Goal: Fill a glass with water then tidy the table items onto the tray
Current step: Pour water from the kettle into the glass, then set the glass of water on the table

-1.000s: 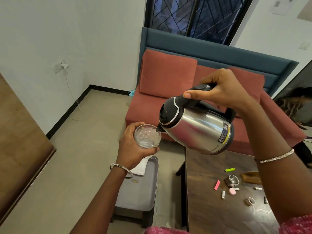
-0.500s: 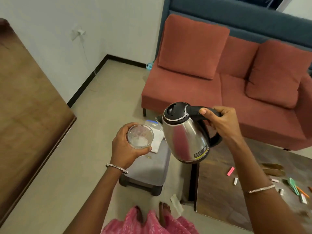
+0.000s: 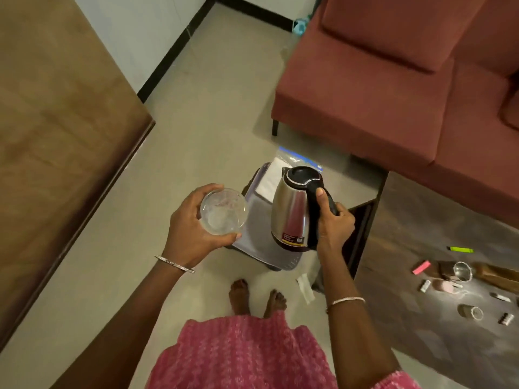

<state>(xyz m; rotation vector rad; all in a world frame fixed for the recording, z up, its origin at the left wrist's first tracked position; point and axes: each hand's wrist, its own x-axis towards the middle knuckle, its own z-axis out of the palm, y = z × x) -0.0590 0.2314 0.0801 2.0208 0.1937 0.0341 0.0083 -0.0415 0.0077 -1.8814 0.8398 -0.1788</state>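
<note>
My left hand (image 3: 191,228) grips a clear glass (image 3: 223,211) with water in it, held upright over the floor left of the grey tray (image 3: 259,220). My right hand (image 3: 334,223) is closed on the black handle of a steel kettle (image 3: 295,209), which stands upright low over the tray's right part; I cannot tell whether its base touches. The tray sits on a low stool. On the dark table (image 3: 407,248) to the right lie a green marker (image 3: 462,250), a pink eraser (image 3: 421,267), a small glass jar (image 3: 462,271) and several small bits.
A red sofa (image 3: 393,80) stands behind the table. A wooden panel (image 3: 56,122) fills the left side. White cloth (image 3: 269,178) lies at the tray's far end. My bare feet (image 3: 257,297) and a paper scrap (image 3: 306,287) are on the floor.
The kettle went from tilted toward the glass to upright and dropped down to the tray. The glass came down and away from the spout. My view tipped downward.
</note>
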